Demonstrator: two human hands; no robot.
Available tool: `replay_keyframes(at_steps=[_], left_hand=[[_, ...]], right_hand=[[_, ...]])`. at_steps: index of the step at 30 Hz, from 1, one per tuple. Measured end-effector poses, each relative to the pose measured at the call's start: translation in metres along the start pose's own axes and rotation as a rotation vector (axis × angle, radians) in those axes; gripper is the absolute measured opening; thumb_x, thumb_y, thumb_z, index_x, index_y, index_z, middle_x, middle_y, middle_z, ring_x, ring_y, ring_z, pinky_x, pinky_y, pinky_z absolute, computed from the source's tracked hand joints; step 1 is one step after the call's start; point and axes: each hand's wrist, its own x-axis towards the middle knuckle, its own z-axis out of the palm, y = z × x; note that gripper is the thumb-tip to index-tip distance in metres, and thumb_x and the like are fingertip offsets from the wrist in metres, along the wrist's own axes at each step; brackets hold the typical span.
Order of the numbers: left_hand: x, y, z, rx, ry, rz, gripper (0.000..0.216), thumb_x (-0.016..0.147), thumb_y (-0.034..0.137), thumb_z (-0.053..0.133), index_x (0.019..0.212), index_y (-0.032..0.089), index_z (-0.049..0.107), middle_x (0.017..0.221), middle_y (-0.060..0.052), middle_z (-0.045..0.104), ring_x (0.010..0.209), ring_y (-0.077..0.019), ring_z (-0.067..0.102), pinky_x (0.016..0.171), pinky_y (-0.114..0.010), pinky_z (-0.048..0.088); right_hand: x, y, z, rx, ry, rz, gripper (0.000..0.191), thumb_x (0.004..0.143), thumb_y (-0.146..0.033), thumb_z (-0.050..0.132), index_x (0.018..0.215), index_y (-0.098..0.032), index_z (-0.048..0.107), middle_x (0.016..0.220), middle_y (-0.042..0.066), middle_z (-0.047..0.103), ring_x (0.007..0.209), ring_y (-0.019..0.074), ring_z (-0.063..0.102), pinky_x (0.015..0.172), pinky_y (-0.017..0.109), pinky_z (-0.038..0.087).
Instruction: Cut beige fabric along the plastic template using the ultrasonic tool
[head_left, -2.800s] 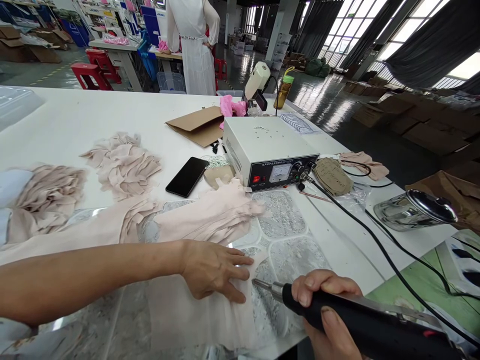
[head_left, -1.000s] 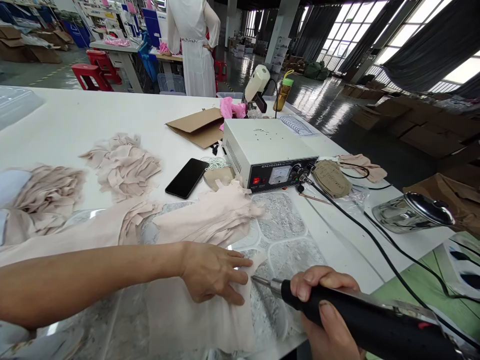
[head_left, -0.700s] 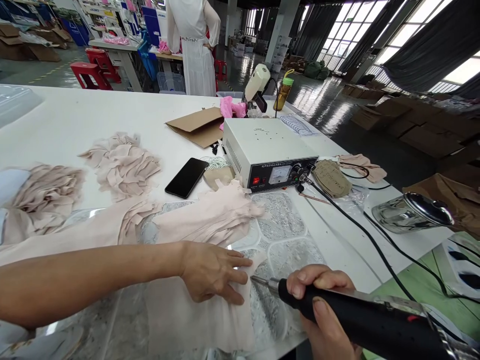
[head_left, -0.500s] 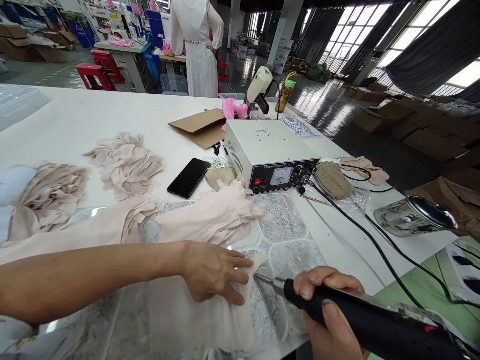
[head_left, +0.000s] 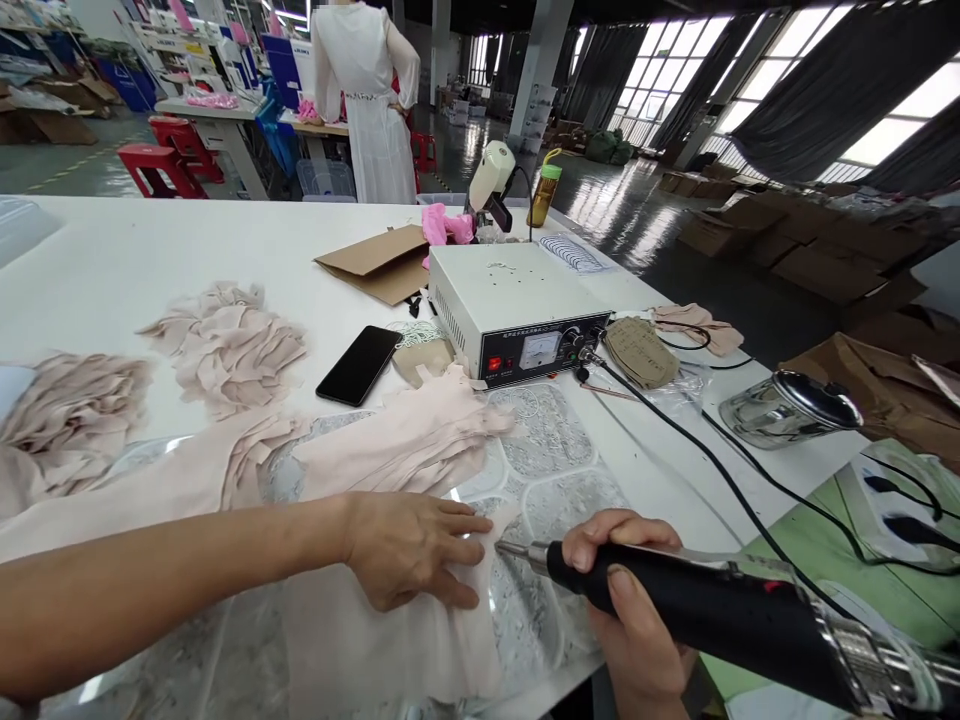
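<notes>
My left hand (head_left: 416,548) lies on a thin pale pink fabric piece (head_left: 375,640), fingers spread and pressing it flat near its right edge. Beneath the fabric is a clear sheet over a grey marbled surface (head_left: 551,440). My right hand (head_left: 637,610) is closed round a black handheld ultrasonic cutter (head_left: 697,605) with a narrow metal tip. That tip points left and meets the fabric's edge just beside my left fingertips; whether it presses in, I cannot tell. Just beyond my left hand rests a stack of pale pink fabric pieces (head_left: 405,430).
A white control box (head_left: 517,290) stands behind, its black cable (head_left: 690,455) running right. Around it are a phone (head_left: 358,365), brown card templates (head_left: 641,352), a metal canister (head_left: 787,408) and a yellow bottle (head_left: 544,195). More fabric piles (head_left: 232,350) lie left. A person (head_left: 367,100) stands beyond the table.
My view has turned slightly right, so everything sits further left. The cutter's tip is slightly closer to my left fingertips. Both hands keep the same hold.
</notes>
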Motion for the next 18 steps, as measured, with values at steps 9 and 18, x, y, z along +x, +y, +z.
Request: replay_keyframes(at_steps=[9, 18], left_hand=[[-0.026, 0.041, 0.009, 0.226, 0.252, -0.216, 0.048, 0.088, 0.006, 0.046, 0.135, 0.017, 0.051, 0.132, -0.017, 0.059, 0.128, -0.0296, 0.053, 0.108, -0.047, 0.045], [-0.03, 0.075, 0.046, 0.222, 0.486, -0.615, 0.029, 0.098, 0.019, 0.048, 0.126, 0.018, 0.056, 0.108, -0.013, 0.063, 0.098, -0.0241, 0.063, 0.084, -0.038, 0.057]], right_hand=[[-0.002, 0.002, -0.034, 0.135, 0.466, 0.003, 0.012, 0.076, -0.023, 0.061, 0.088, -0.024, 0.059, 0.083, -0.002, 0.054, 0.065, 0.012, 0.053, 0.062, 0.032, 0.049], [-0.014, 0.007, -0.061, 0.118, 0.559, 0.128, 0.027, 0.074, -0.03, 0.071, 0.101, -0.026, 0.067, 0.104, 0.0, 0.066, 0.099, 0.0187, 0.061, 0.084, 0.038, 0.055]])
